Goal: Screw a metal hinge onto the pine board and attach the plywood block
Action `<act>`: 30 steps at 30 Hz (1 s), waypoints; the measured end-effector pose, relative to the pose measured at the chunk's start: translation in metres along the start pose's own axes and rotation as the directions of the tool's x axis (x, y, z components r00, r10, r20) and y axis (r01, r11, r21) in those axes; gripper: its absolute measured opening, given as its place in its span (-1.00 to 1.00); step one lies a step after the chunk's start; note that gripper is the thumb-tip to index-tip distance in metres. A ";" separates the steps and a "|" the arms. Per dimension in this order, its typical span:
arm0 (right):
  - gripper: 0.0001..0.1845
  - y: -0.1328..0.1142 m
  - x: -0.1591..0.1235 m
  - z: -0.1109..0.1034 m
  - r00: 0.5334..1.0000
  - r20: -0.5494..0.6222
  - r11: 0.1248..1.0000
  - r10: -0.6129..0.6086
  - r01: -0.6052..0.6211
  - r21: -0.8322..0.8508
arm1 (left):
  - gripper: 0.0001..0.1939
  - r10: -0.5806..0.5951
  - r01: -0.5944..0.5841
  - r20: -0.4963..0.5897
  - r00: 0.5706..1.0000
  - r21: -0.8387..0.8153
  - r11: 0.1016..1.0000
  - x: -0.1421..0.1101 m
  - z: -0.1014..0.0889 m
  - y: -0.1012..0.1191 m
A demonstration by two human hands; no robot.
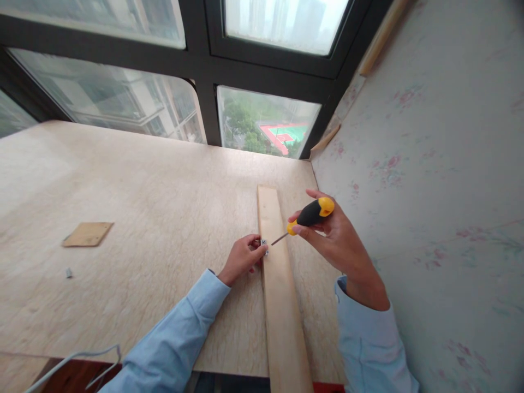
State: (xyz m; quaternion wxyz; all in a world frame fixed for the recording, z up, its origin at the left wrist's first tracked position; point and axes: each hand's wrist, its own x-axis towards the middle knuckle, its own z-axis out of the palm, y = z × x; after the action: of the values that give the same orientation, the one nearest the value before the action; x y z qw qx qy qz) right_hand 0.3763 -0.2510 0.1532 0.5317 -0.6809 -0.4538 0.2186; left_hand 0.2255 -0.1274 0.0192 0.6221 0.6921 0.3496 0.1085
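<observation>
A long pale wooden board (282, 305) lies on the stone-look sill, its near end reaching past the front edge. At the board's left edge, my left hand (244, 255) pinches a small metal hinge or bracket (264, 243) against the wood. My right hand (331, 234) grips a screwdriver (311, 213) with a black and yellow handle. Its shaft slants down to the left, and the tip is just right of the metal piece, over the board. Whether the tip touches the wood I cannot tell.
On the left of the sill (164, 196) lie a thin wooden plate (88, 234) and a small grey metal piece (69, 273). A pale cable (73, 356) crosses the front left edge. Dark-framed windows (268, 71) stand behind, and a papered wall (442, 180) rises close on the right.
</observation>
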 end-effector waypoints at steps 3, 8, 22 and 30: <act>-0.30 -0.001 -0.001 0.001 0.997 0.078 1.000 0.016 -0.017 0.020 | -0.57 -0.016 0.016 -0.014 1.000 -0.006 1.000 -0.002 0.000 0.002; -0.30 -0.004 -0.001 0.005 0.991 0.137 0.999 0.006 -0.011 0.041 | -0.58 -0.036 0.036 -0.002 0.999 -0.034 0.999 -0.003 0.000 0.005; -0.37 -0.005 -0.002 0.007 0.977 0.196 0.995 -0.077 0.089 -0.050 | -0.54 -0.029 0.030 0.005 1.000 -0.044 0.999 -0.002 0.000 0.004; -0.54 -0.010 -0.004 0.009 0.897 0.397 0.962 -0.194 0.254 -0.103 | -0.56 0.018 -0.018 0.014 1.000 -0.026 0.999 -0.002 -0.001 0.002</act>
State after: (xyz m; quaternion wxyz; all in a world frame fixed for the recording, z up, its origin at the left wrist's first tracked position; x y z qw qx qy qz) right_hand 0.3638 -0.2494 0.1586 0.4009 -0.6066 -0.6397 0.2490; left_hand 0.2246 -0.1279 0.0216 0.6326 0.6878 0.3373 0.1136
